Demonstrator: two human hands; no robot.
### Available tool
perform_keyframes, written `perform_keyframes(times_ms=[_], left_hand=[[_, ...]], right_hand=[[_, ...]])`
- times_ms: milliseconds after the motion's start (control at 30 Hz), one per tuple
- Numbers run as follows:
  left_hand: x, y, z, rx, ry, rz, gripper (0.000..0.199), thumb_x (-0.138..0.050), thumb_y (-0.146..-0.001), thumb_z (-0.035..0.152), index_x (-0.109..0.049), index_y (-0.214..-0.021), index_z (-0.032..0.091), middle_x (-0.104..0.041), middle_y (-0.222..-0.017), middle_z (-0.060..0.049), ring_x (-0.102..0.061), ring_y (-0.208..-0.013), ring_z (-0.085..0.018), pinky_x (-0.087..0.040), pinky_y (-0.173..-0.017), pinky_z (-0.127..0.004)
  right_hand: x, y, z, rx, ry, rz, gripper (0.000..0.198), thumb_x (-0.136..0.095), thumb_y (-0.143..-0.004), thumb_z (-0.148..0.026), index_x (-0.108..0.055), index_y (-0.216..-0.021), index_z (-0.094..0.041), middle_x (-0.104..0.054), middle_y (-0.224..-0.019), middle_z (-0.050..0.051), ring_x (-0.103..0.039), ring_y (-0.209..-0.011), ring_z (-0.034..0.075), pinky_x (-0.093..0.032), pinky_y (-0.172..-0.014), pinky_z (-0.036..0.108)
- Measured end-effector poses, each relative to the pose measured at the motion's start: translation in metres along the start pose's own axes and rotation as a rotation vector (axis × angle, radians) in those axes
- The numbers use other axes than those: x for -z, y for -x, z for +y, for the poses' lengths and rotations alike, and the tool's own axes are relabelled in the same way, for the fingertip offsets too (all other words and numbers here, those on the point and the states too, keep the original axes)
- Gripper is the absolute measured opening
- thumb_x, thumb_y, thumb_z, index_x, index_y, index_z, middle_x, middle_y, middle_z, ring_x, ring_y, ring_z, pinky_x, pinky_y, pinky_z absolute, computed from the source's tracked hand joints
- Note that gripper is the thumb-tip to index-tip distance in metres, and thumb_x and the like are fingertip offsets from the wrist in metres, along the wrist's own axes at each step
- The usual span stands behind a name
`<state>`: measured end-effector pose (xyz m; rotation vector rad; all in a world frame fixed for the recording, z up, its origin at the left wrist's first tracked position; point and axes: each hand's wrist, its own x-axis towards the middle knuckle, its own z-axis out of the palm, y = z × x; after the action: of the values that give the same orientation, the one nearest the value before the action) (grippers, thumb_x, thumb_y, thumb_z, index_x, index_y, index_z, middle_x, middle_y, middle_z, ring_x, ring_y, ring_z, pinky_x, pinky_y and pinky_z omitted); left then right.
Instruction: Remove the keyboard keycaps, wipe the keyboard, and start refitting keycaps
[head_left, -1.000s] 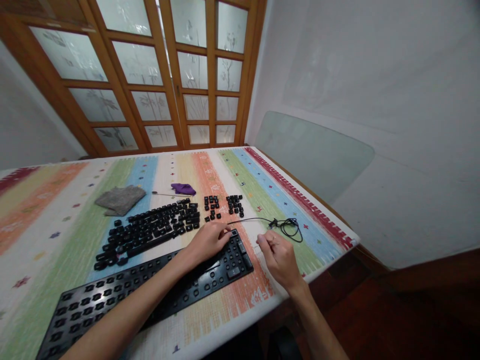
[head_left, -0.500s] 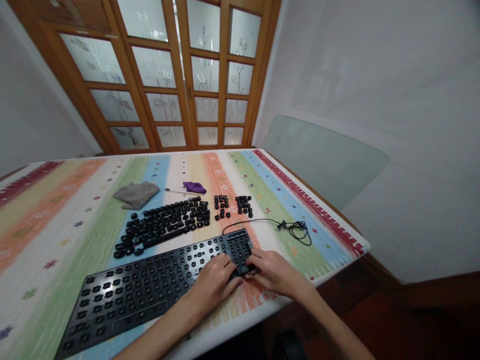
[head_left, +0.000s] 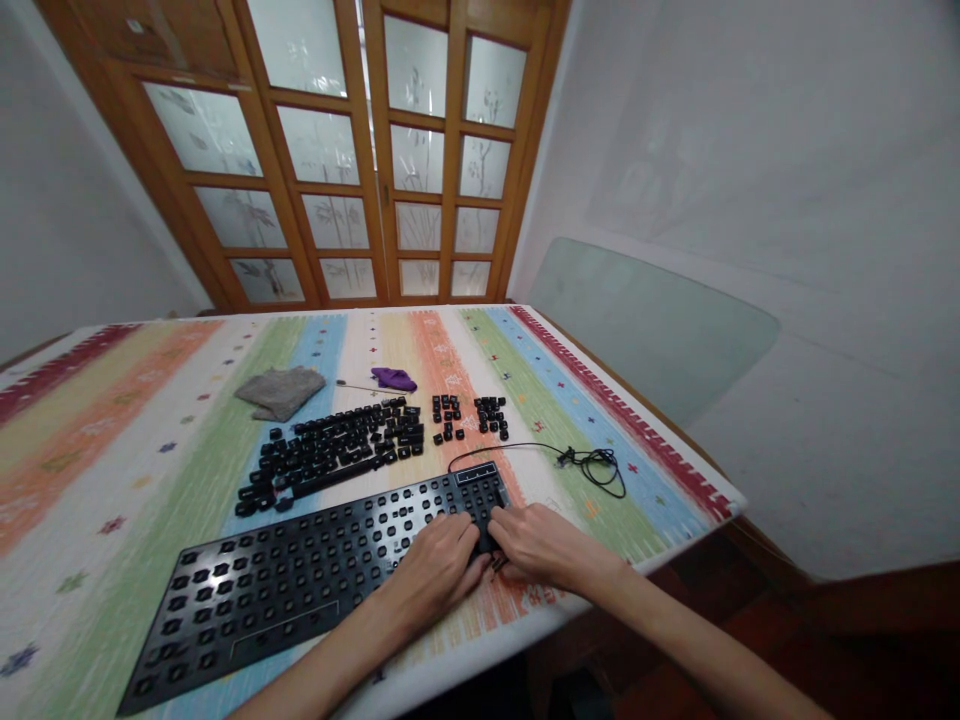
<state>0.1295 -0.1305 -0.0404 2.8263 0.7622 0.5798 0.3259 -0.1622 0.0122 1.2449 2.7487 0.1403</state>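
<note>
A black keyboard [head_left: 300, 570] without keycaps lies slanted across the front of the table, its bare switch posts showing. Both my hands are at its lower right end, over the number pad. My left hand [head_left: 439, 555] rests there with its fingers curled and closed. Close beside it, my right hand [head_left: 529, 540] has its fingers bent together at the keyboard's right edge. Small dark pieces show under the right fingertips, too small to name. What either hand pinches is hidden. Loose black keycaps [head_left: 341, 450] lie in rows behind the keyboard.
Smaller keycap groups [head_left: 491, 415] lie further right. A coiled black cable [head_left: 596, 468] runs from the keyboard's back. Behind the keycaps are a grey cloth [head_left: 279, 392], a purple cloth [head_left: 394, 379] and a thin rod [head_left: 360, 387]. The striped tablecloth [head_left: 90, 470] reaches the table edge.
My right hand has moved slightly left and its fingers have drawn in, closer to my left hand. The whole view has shifted a little. The keyboard and loose keycaps look unchanged.
</note>
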Motion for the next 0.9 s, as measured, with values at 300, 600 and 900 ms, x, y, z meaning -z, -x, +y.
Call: perform_keyframes(times_ms=[300,600,900], left_hand=[[-0.01,-0.001,0.002,-0.027,-0.159,-0.04,0.008,-0.058,-0.092,0.025,-0.053,-0.094,0.018,-0.061,-0.088,-0.006,-0.061,-0.081,-0.024,-0.049,-0.072,-0.037],[-0.014,0.0,0.002,-0.037,-0.16,0.057,0.009,-0.058,-0.093,0.024,-0.053,-0.095,0.017,-0.063,-0.09,-0.007,-0.062,-0.08,-0.025,-0.051,-0.07,-0.038],[-0.004,0.002,-0.002,0.122,0.267,0.139,0.008,-0.052,-0.097,0.026,-0.053,-0.097,0.019,-0.063,-0.088,-0.005,-0.062,-0.079,-0.021,-0.049,-0.07,-0.033]], right_hand=[[-0.021,-0.013,0.017,0.22,0.073,0.042,0.017,-0.053,-0.084,-0.029,-0.059,-0.085,-0.013,-0.062,-0.075,0.008,-0.055,-0.062,0.019,-0.038,-0.049,0.031],[-0.021,-0.022,0.028,0.363,0.062,0.03,0.016,-0.052,-0.089,-0.026,-0.058,-0.085,-0.012,-0.063,-0.077,0.008,-0.053,-0.061,0.018,-0.037,-0.047,0.03],[0.009,-0.011,0.037,0.239,-0.139,0.069,0.019,-0.053,-0.091,-0.031,-0.059,-0.098,-0.013,-0.062,-0.086,0.007,-0.055,-0.067,0.016,-0.038,-0.052,0.027]])
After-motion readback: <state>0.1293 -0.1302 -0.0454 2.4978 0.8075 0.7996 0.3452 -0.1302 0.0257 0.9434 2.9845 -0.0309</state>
